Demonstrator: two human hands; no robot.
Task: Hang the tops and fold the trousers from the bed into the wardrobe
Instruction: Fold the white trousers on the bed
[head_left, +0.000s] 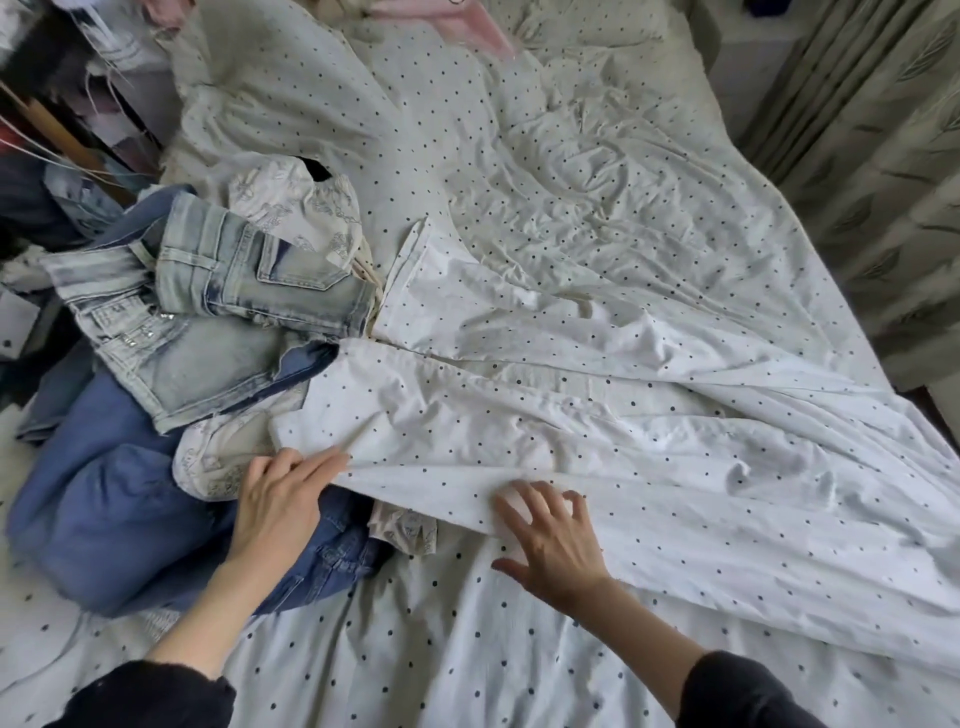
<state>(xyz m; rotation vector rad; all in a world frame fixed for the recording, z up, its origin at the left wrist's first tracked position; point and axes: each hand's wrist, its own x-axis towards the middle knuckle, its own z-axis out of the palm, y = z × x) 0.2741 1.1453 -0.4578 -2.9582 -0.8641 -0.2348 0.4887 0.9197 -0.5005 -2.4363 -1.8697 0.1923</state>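
Head view shows the big bed with its white sheet dotted in black. On it lies a long white dotted garment, spread flat across the middle; I cannot tell if it is trousers or a top. Left of it sits a heap of clothes: dark blue denim trousers at the bottom, pale washed-out jeans on top, and a cream printed top behind them. None looks folded yet, and no wardrobe shows, so I think most of the job is left. The right hand presses the garment's near edge with fingers spread. The left hand lies flat on its corner, fingers straight and close together.
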